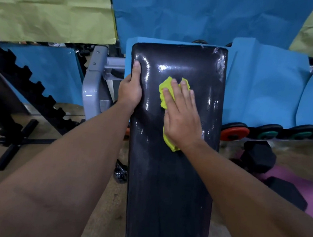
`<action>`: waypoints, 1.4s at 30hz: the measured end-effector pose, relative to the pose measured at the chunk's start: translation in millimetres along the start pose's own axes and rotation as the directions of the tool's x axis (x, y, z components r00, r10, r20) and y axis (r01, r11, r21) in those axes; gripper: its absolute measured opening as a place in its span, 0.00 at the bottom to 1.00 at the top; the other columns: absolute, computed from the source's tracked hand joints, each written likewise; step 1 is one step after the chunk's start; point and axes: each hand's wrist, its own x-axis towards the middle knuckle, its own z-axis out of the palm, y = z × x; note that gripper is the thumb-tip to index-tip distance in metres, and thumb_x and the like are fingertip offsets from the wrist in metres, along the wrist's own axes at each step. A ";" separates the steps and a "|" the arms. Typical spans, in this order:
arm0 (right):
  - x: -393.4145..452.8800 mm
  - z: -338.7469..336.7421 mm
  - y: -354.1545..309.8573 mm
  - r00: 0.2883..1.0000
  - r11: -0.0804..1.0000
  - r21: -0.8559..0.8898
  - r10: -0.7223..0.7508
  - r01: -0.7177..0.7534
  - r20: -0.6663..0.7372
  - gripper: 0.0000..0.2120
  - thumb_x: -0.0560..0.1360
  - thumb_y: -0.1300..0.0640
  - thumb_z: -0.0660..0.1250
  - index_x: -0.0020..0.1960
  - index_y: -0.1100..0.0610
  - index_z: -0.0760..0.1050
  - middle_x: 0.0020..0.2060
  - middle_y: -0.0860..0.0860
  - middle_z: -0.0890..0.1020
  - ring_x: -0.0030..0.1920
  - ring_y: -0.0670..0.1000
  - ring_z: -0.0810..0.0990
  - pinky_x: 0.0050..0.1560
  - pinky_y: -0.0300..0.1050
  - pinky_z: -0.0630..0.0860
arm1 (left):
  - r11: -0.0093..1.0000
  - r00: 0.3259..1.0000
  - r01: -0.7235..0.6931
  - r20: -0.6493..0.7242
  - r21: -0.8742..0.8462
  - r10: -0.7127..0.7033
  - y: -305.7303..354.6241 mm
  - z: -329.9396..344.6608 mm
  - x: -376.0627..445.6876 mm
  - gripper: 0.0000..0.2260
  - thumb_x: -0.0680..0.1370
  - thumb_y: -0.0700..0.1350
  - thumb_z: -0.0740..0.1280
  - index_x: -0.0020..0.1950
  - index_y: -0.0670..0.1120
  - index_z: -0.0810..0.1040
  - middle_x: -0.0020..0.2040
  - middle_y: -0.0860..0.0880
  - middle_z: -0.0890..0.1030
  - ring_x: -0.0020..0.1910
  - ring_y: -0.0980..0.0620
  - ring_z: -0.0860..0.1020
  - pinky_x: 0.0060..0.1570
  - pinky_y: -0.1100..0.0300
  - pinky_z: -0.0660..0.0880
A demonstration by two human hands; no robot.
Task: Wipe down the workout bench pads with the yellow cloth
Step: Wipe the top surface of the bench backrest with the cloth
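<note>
A long black bench pad (170, 185) runs from the bottom of the view up to the middle; its far half shines wet. My right hand (181, 116) lies flat on the pad's upper middle, fingers spread, pressing the crumpled yellow cloth (164, 92) against the surface. Cloth shows beyond the fingertips and below the wrist; the part under the palm is hidden. My left hand (130, 89) grips the pad's left edge beside it, thumb on top of the pad.
A grey metal bench frame (93, 86) stands left of the pad. Black rack (22, 80) and cross-shaped foot at far left. Weight plates (235, 131) and black dumbbells (258, 155) lie on the floor at right, over a pink mat. Blue and green sheets hang behind.
</note>
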 end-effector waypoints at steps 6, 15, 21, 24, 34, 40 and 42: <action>25.2 -1.0 8.2 0.976 0.982 -0.001 0.187 -0.188 -0.114 0.26 0.79 0.63 0.58 0.76 0.61 0.68 0.79 0.60 0.64 0.80 0.64 0.56 0.80 0.63 0.51 | 1.000 1.000 -0.001 0.005 -0.010 0.001 -3.4 -1.0 4.3 0.32 0.81 0.73 0.57 0.68 0.51 0.84 0.63 0.52 0.84 0.63 0.49 0.80 0.72 0.50 0.73; -13.9 0.2 -2.0 1.000 1.000 -0.012 0.022 -0.022 -0.005 0.25 0.79 0.62 0.59 0.77 0.61 0.67 0.79 0.59 0.62 0.81 0.62 0.55 0.81 0.62 0.52 | 0.998 0.997 0.003 0.081 -0.064 0.003 -2.9 -5.0 3.7 0.36 0.78 0.76 0.57 0.73 0.52 0.80 0.66 0.53 0.82 0.67 0.50 0.79 0.75 0.50 0.72; 25.1 9.2 -26.7 0.987 0.989 0.012 0.145 -0.145 -0.070 0.26 0.79 0.61 0.57 0.77 0.61 0.67 0.79 0.60 0.62 0.80 0.65 0.55 0.80 0.64 0.51 | 0.995 0.983 0.025 0.182 -0.101 -0.006 -37.0 -3.5 52.1 0.51 0.60 0.90 0.56 0.73 0.63 0.78 0.71 0.55 0.81 0.71 0.49 0.78 0.75 0.44 0.71; 4.7 13.7 -36.9 1.000 1.000 0.009 0.016 -0.015 -0.003 0.25 0.79 0.61 0.58 0.76 0.62 0.67 0.79 0.60 0.62 0.80 0.64 0.55 0.80 0.63 0.52 | 0.991 0.978 0.036 0.210 -0.126 -0.008 -50.8 -1.5 68.6 0.49 0.61 0.90 0.57 0.73 0.64 0.78 0.71 0.57 0.81 0.73 0.51 0.78 0.77 0.45 0.68; 32.5 16.8 -43.3 0.989 0.991 -0.013 0.132 -0.133 -0.068 0.26 0.78 0.60 0.55 0.76 0.61 0.69 0.78 0.61 0.64 0.80 0.65 0.57 0.80 0.63 0.51 | 0.990 0.947 0.045 0.320 -0.137 0.002 -19.5 -12.7 29.3 0.45 0.71 0.84 0.56 0.80 0.59 0.71 0.78 0.56 0.75 0.77 0.53 0.73 0.80 0.47 0.66; 1.5 13.3 -37.7 0.999 0.999 -0.033 -0.016 0.017 0.032 0.26 0.78 0.61 0.56 0.75 0.60 0.69 0.79 0.59 0.64 0.81 0.62 0.56 0.80 0.62 0.53 | 0.988 0.945 0.047 0.327 -0.148 0.004 -14.6 -14.6 19.7 0.40 0.76 0.78 0.55 0.79 0.55 0.73 0.74 0.53 0.79 0.73 0.52 0.77 0.78 0.47 0.68; 12.0 12.4 -31.8 0.998 0.997 -0.043 0.064 -0.065 -0.024 0.25 0.78 0.62 0.57 0.75 0.60 0.70 0.79 0.58 0.64 0.80 0.63 0.57 0.80 0.62 0.52 | 0.984 0.943 0.066 0.332 -0.164 -0.008 -19.2 -15.5 25.2 0.41 0.73 0.79 0.57 0.77 0.56 0.75 0.70 0.53 0.82 0.69 0.52 0.80 0.75 0.47 0.72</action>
